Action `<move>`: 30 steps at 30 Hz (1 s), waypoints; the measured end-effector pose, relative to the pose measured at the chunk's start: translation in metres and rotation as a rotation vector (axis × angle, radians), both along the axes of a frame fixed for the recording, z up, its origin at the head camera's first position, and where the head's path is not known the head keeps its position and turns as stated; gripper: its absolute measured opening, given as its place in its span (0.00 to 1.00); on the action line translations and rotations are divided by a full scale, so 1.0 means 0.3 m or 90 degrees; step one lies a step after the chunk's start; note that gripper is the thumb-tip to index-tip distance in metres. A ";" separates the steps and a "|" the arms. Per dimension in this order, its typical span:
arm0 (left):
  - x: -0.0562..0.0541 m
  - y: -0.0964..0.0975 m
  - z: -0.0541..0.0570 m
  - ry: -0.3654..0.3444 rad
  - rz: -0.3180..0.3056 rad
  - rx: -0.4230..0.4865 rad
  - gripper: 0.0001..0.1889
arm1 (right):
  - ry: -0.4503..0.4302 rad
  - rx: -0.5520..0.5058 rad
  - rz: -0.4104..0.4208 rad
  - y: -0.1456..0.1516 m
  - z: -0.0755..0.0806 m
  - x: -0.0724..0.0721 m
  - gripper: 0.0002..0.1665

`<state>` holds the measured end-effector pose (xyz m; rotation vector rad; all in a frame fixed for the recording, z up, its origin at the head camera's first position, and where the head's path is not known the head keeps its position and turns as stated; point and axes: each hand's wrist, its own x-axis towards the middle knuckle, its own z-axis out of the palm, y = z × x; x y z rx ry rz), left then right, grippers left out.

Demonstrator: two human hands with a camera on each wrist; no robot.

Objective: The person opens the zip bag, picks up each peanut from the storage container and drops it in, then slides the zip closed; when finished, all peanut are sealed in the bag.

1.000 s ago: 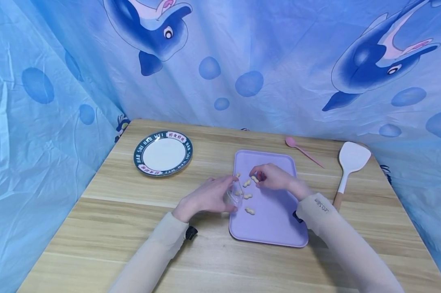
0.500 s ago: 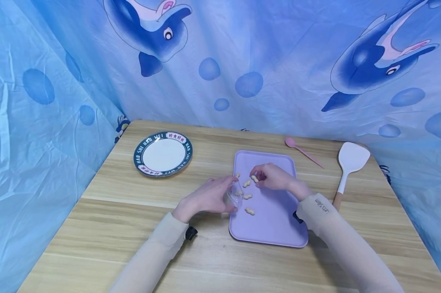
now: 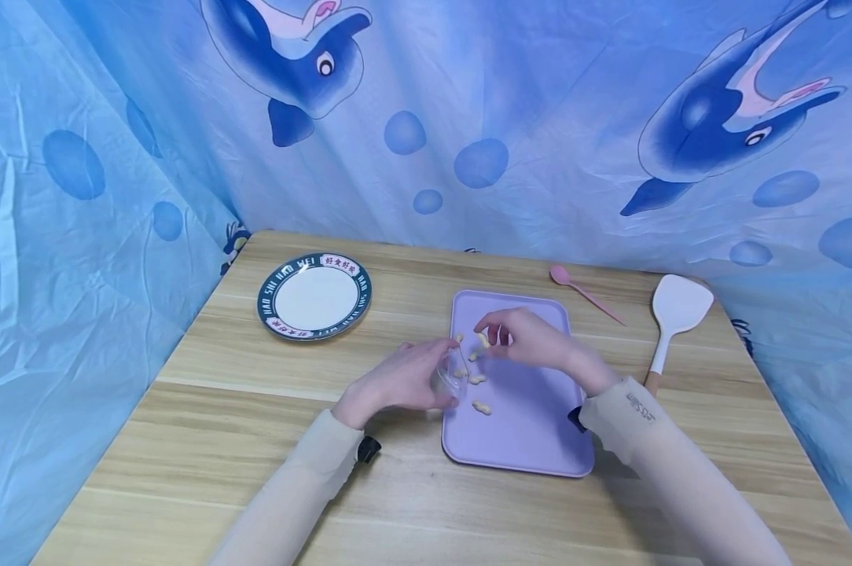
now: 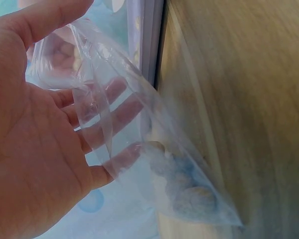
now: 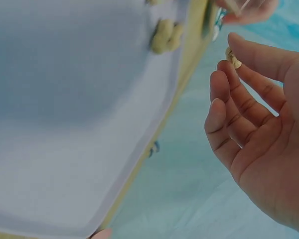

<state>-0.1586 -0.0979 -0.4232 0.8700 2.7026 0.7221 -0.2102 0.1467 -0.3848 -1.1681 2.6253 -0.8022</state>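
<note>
Two bare hands at work over a desk (image 3: 398, 503), seen from beside it. The right hand (image 3: 528, 339) pinches a single peanut (image 5: 233, 59) between thumb and fingertip, the other fingers loosely bent; the pinched peanut lies just over the tray (image 3: 532, 424) beneath that hand. The left hand (image 3: 415, 381), near it, holds a clear plastic bag (image 4: 139, 119), thumb and fingers curved apart about its mouth. Blurred, rounded lumps show through the film toward the bag's far corner; whether this corner touches the desk cannot be told. Loose peanuts (image 3: 482, 408) lie on the tray between the hands, just beside the bag.

Handling, as judged: each peanut should be light, its shell dry and rough enough not to slip, yet liable to crack if squeezed; a gentle grip across the narrow waist suits it. The bag is probably limp and slick, best held by its rim.

Surroundings: beyond and left of the left hand, well apart, a plate (image 3: 316, 299); beyond the right hand, a pink spoon (image 3: 560, 274); to its right, a white spatula (image 3: 682, 303).
</note>
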 end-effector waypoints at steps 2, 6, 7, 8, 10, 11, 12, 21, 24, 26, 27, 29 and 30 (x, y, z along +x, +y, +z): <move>0.001 -0.001 0.000 0.001 0.001 0.001 0.46 | -0.003 -0.006 0.012 -0.015 0.013 0.020 0.19; 0.000 -0.005 -0.001 -0.002 0.004 0.005 0.47 | -0.017 -0.016 0.033 -0.044 0.027 0.054 0.18; 0.000 -0.006 -0.001 -0.002 0.005 0.007 0.47 | -0.022 -0.019 0.036 -0.050 0.028 0.062 0.18; -0.001 -0.007 -0.002 -0.002 0.005 0.009 0.47 | -0.028 -0.022 0.040 -0.057 0.028 0.069 0.19; -0.003 -0.009 -0.002 0.001 0.004 0.012 0.46 | -0.045 -0.025 0.043 -0.068 0.023 0.080 0.19; -0.003 -0.009 -0.002 0.003 0.004 0.012 0.47 | -0.052 -0.027 0.047 -0.072 0.020 0.084 0.19; -0.004 -0.009 -0.002 0.004 0.003 0.013 0.47 | -0.056 -0.027 0.051 -0.076 0.015 0.088 0.19; -0.005 -0.007 -0.001 0.008 0.000 0.011 0.49 | -0.057 -0.016 0.066 -0.088 -0.023 0.105 0.17; -0.003 -0.007 0.000 0.006 0.000 0.010 0.49 | -0.067 -0.011 0.064 -0.088 -0.029 0.107 0.17; -0.003 -0.006 0.001 0.005 0.001 0.008 0.49 | -0.072 -0.008 0.063 -0.089 -0.032 0.107 0.18; -0.003 -0.007 0.001 0.004 0.001 0.008 0.49 | -0.074 -0.006 0.063 -0.089 -0.033 0.107 0.18; -0.003 -0.007 0.001 0.002 0.001 0.009 0.49 | -0.076 -0.004 0.063 -0.089 -0.034 0.107 0.18; -0.003 -0.007 0.001 0.002 0.001 0.010 0.49 | -0.076 -0.004 0.063 -0.089 -0.035 0.108 0.19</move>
